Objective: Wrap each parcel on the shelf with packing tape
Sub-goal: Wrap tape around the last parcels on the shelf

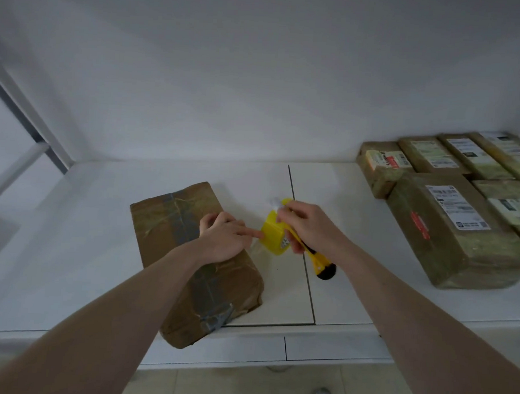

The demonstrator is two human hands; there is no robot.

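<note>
A brown paper-wrapped parcel [174, 223] with grey tape strips lies on the white shelf [73, 218], its near end over the front edge. My left hand [224, 237] rests on the parcel's top right side, index finger stretched toward the yellow tape roll [273, 234]. My right hand [306, 225] grips the yellow tape dispenser, whose yellow and black handle [321, 265] points toward me. A clear strip of tape runs from the roll down to the parcel's right edge.
Several brown and greenish parcels with white labels are stacked at the right, the nearest large one [453, 235] close to my right arm. A seam [299, 228] divides the shelf boards. A white wall stands behind. A grey frame post [32, 127] rises at left.
</note>
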